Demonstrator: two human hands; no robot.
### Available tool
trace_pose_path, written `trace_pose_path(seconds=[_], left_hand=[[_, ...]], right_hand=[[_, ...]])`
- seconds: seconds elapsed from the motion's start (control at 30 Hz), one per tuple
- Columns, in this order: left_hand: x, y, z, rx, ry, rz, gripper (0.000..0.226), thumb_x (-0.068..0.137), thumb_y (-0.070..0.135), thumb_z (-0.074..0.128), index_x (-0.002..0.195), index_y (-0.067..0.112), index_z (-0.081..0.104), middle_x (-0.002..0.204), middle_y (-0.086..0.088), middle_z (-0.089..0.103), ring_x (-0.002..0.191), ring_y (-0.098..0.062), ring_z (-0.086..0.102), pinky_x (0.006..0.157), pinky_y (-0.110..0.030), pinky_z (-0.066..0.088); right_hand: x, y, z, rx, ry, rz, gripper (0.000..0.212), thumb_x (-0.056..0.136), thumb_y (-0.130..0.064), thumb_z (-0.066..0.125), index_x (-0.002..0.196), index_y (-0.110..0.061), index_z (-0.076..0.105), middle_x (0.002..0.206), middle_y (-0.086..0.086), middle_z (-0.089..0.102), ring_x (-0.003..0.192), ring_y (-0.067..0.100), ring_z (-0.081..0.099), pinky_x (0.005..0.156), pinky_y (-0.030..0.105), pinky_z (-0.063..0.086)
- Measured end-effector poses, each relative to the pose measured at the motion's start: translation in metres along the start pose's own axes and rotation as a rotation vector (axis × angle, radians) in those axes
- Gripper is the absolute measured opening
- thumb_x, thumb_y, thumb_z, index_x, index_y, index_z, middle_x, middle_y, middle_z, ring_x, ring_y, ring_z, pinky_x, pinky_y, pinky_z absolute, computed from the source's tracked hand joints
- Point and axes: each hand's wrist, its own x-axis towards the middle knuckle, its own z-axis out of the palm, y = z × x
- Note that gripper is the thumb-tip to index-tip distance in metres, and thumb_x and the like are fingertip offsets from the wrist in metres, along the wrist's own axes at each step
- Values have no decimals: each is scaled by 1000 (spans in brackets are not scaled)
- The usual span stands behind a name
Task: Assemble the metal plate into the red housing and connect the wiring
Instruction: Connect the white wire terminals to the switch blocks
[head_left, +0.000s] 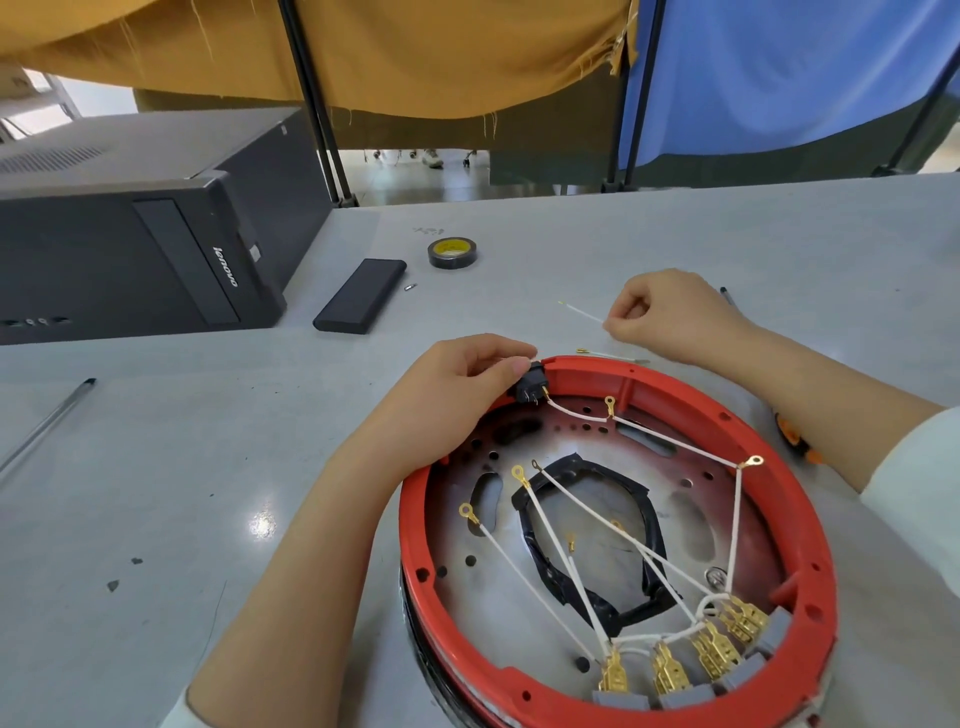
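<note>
Worktop (156, 467), left to right.

Pen (49, 421), nine o'clock. Computer case (130, 244), ten o'clock. Black flat case (360, 303) and tape roll (452, 252), eleven to twelve o'clock.

Left hand (457, 395): fingers curled, pinching the black switch (531, 389) at the twelve o'clock rim of the red housing (415, 545).

Red housing, centre, five o'clock: holds the metal plate (597, 545), already seated, with white wires (524, 566), ring ends loose and brass connectors at its near rim. Likely rigid and light; steady by the rim. Wires soft; take by the terminals.

Right hand (670, 317), one o'clock: fingers closed, pinching a loose white wire (584, 313).
</note>
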Motion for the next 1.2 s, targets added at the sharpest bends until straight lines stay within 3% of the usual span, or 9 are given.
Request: trace_pose_path(seconds=[0.07,0.13,0.2,0.33,0.47,0.7,0.83,1.07,1.2], left_hand=[[2,-2,1,-64,52,15,32,98,35,55,130,37,54,109,21,70,100,3,64,82,-12,45],[3,-3,2,-138,135,47,45,96,38,58,138,41,42,110,23,68,97,4,64,77,-7,45],[1,-1,3,-185,196,84,46,94,41,60,136,42,41,107,21,69,93,1,67,77,-9,49],[-2,1,2,-248,281,160,13,98,21,58,107,28,65,81,9,72,81,-8,71,86,-29,55],[-4,2,2,-250,293,143,19,100,18,54,95,29,69,77,7,74,81,-10,72,93,-36,54],[-4,0,2,-218,200,125,19,100,25,54,104,31,71,83,11,77,88,-5,70,89,-24,50],[-4,1,2,-226,144,145,19,100,24,55,104,32,71,86,10,77,92,-3,69,85,-11,48],[-2,1,1,-316,183,140,11,98,17,57,104,15,67,87,6,78,84,-9,73,81,-22,54],[-2,0,0,-405,265,128,8,98,14,57,96,12,64,84,9,77,81,-7,73,75,-16,53]], right_hand=[[-4,-15,-14,283,26,-13,5,85,-21,67,83,-16,69,67,-11,62,61,0,57,57,16,39],[-15,-35,-28,502,0,-46,7,84,-25,70,80,-21,69,60,-11,64,50,-5,53,54,15,40],[-30,-54,-34,553,-86,-113,6,83,-27,71,78,-24,70,56,-12,65,48,-5,52,49,12,40],[-55,-75,-29,682,-146,-140,3,83,-21,71,85,-19,71,58,-7,65,49,3,50,47,15,41],[-68,-77,-28,964,-116,-132,10,86,-16,68,95,-14,68,76,1,71,59,11,55,52,23,44],[-81,-81,-12,898,132,-326,4,85,-21,69,87,-23,72,76,-10,69,63,6,57,59,18,47],[-82,-83,-10,885,187,-378,7,87,-21,67,87,-26,71,87,-8,72,81,15,66,66,21,49],[-83,-84,-11,982,246,-377,7,92,-15,60,93,-18,66,85,0,71,76,14,68,64,24,55],[-82,-76,-8,1037,286,-274,8,92,-7,58,92,-14,63,81,-1,70,73,17,69,62,28,56]])
